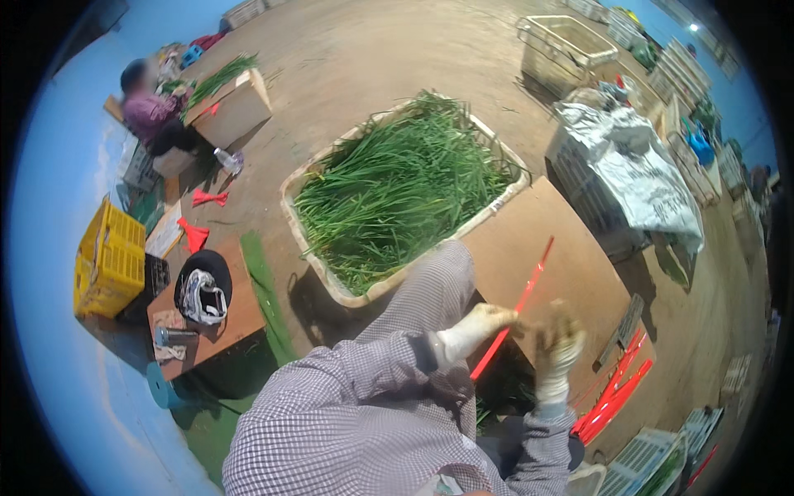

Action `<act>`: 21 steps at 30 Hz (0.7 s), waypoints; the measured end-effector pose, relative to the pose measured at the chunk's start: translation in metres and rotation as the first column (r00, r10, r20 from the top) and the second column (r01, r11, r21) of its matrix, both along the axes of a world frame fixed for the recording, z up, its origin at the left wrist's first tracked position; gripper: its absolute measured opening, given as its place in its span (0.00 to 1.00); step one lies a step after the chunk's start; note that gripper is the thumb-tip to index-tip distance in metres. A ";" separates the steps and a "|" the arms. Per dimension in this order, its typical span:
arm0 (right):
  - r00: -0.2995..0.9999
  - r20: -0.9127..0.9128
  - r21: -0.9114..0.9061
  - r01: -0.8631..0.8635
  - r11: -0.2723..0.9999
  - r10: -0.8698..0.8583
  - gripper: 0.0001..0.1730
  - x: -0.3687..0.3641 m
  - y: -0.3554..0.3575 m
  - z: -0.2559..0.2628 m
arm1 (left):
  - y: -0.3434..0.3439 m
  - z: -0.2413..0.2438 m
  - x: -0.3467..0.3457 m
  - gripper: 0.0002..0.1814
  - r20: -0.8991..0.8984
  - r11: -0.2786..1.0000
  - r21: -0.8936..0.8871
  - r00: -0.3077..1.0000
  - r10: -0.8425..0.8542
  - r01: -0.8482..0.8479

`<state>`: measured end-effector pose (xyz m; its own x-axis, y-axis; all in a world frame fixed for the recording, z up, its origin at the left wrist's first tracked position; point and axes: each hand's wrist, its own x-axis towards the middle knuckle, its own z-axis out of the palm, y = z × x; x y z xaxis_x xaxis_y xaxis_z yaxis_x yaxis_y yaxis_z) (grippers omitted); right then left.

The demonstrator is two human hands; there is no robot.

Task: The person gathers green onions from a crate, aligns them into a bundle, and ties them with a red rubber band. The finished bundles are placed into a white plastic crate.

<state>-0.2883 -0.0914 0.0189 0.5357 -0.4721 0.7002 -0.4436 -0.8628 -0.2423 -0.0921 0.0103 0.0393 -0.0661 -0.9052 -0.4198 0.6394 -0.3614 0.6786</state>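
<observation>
My left hand, in a pale glove, is closed on a narrow red plastic strip. The strip slants over a wooden board beside my knee. Close by on the right is my right hand, also gloved and blurred by motion; whether its fingers hold anything is unclear. More red strips lie in a bundle at the board's near right edge, next to a dark flat bar. In front of my legs stands a large white plastic tub heaped with long green leafy stalks.
On the left, a low board carries a dark hat and a metal flask; a yellow crate stands behind. A seated person works at a box. A white sack covers crates at right.
</observation>
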 end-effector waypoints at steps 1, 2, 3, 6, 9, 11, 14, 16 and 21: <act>0.985 -0.064 0.102 -0.154 0.983 0.161 0.35 0.011 0.018 0.005 | -0.010 -0.020 0.005 0.18 -0.023 0.997 0.019 0.997 0.076 -0.076; 0.960 -0.190 0.198 -0.165 0.966 0.203 0.31 0.016 0.032 0.005 | -0.017 -0.023 0.005 0.18 -0.018 0.992 0.020 0.992 0.127 -0.127; 0.951 -0.081 0.188 -0.278 0.942 0.297 0.26 0.030 0.038 0.012 | -0.026 -0.026 0.005 0.18 -0.015 0.986 0.016 0.986 0.168 -0.167; 0.958 0.171 0.450 -0.282 0.847 0.228 0.20 0.046 0.039 0.004 | -0.043 -0.020 0.005 0.17 0.035 0.983 -0.051 0.983 0.179 -0.177; 0.939 0.334 0.574 -0.274 0.771 0.085 0.19 0.060 0.030 -0.010 | -0.067 -0.030 0.017 0.17 -0.035 0.958 -0.052 0.959 0.280 -0.282; 0.966 0.249 0.409 -0.169 0.897 0.068 0.18 0.071 0.022 -0.016 | -0.084 -0.040 0.027 0.17 -0.037 0.942 -0.026 0.942 0.333 -0.334; 0.973 0.187 0.390 -0.197 0.900 0.132 0.18 0.077 0.024 -0.020 | -0.091 -0.025 0.038 0.16 0.150 0.969 0.092 0.965 0.216 -0.231; 0.963 0.224 0.415 -0.231 0.880 0.147 0.11 0.087 0.020 -0.022 | -0.092 -0.042 0.031 0.17 0.078 0.961 0.039 0.959 0.271 -0.274; 0.915 0.397 0.669 -0.232 0.706 -0.076 0.04 0.094 0.001 -0.047 | -0.096 -0.056 0.056 0.24 0.360 0.961 -0.120 0.891 0.276 -0.249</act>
<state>-0.1941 -0.0904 -0.0281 0.3674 -0.8670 0.3367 -0.1256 -0.4050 -0.9057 -0.0357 -0.0859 -0.0170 0.3255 -0.8955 -0.3034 0.4025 -0.1592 0.9015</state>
